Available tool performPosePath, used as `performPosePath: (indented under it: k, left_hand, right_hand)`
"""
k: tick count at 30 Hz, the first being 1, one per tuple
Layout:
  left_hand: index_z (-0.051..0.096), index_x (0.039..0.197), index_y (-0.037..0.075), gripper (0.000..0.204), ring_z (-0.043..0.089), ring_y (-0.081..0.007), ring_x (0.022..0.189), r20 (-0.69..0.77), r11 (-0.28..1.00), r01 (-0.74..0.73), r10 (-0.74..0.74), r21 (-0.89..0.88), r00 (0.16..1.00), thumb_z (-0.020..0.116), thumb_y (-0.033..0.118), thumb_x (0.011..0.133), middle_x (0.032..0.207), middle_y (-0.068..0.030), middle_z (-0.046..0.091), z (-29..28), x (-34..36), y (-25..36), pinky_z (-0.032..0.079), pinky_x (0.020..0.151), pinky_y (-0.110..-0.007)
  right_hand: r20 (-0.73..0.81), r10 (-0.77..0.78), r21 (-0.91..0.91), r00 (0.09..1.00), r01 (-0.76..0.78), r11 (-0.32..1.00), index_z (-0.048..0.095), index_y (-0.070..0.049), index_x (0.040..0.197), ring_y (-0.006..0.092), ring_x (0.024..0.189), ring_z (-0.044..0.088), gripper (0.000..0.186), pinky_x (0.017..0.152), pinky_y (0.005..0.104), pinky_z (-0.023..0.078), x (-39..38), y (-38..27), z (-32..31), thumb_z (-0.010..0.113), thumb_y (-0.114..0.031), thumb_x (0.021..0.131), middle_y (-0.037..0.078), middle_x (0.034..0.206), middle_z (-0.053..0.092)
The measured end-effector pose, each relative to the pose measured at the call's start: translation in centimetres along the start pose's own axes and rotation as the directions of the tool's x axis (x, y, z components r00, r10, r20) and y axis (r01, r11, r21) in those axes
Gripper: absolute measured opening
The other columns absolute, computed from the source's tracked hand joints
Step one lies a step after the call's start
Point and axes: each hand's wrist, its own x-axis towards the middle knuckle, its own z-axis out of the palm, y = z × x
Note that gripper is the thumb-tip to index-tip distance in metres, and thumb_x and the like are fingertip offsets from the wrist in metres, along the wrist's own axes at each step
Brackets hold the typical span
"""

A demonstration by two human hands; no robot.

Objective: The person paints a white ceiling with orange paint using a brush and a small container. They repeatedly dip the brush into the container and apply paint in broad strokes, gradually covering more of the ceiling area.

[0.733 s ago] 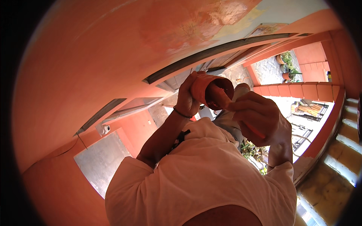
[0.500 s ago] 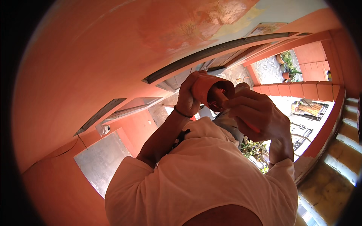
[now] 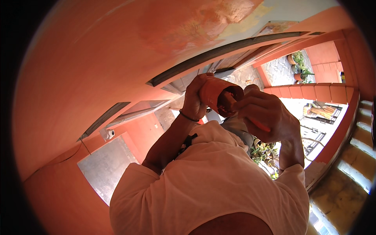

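My left hand [image 3: 194, 96], with a dark band at its wrist, is wrapped round an orange-red cylindrical can [image 3: 213, 92]. The can is tilted, its open mouth facing my right hand [image 3: 268, 115]. My right hand is closed on a slim tool with a red handle [image 3: 260, 124], which shows below the fingers. The tool's front part reaches into the can's mouth, where shadow hides its tip, so I cannot tell its exact kind. Wet-looking red spots show on the can's inner wall.
An orange wall [image 3: 90, 58] with a patchy pale area [image 3: 290, 11] spans the top. Dark-framed openings [image 3: 219, 51] run along it. A small white camera [image 3: 109, 134] is mounted at left. Potted plants [image 3: 299, 68] and a tiled ledge [image 3: 309, 93] stand at right.
My right hand has shifted slightly up, and more of the red handle shows. The can has turned a little in my left hand, which stays in nearly the same place.
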Motion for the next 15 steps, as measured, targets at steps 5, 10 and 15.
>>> performPosePath:
  k: [5,10,15]
  left_hand:
    - [0.06,0.129,-0.002,0.044,0.071,-0.027,0.111,0.052,0.999,0.012,-0.009,-0.05,0.999,0.058,0.038,0.109,0.119,-0.0164,0.072,-0.3,0.1,0.0,0.057,0.102,-0.041]
    - [0.063,0.129,-0.003,0.045,0.072,-0.0258,0.111,0.046,0.989,0.028,-0.022,-0.142,0.999,0.055,0.038,0.111,0.119,-0.0161,0.074,-0.1,0.5,0.3,0.057,0.101,-0.041]
    - [0.064,0.128,-0.005,0.047,0.072,-0.026,0.111,0.056,0.98,0.03,-0.02,-0.195,0.998,0.055,0.037,0.111,0.118,-0.0165,0.075,0.2,0.5,0.6,0.057,0.101,-0.041]
  right_hand:
    - [-0.069,0.066,0.135,0.995,-0.057,0.989,0.07,0.003,0.093,0.0337,0.089,0.074,0.026,0.077,0.0428,0.058,-0.9,-0.1,-1.2,0.072,0.011,0.069,0.02,0.103,0.076]
    - [-0.255,0.217,0.37,0.942,-0.112,0.922,0.073,0.002,0.097,0.0321,0.097,0.076,0.03,0.084,0.0414,0.061,-3.9,0.0,-1.5,0.074,0.015,0.07,0.021,0.108,0.077]
    - [-0.333,0.346,0.536,0.877,-0.125,0.835,0.074,0.004,0.101,0.031,0.103,0.076,0.028,0.089,0.0415,0.061,-6.2,0.6,-0.1,0.081,0.01,0.074,0.023,0.114,0.075]
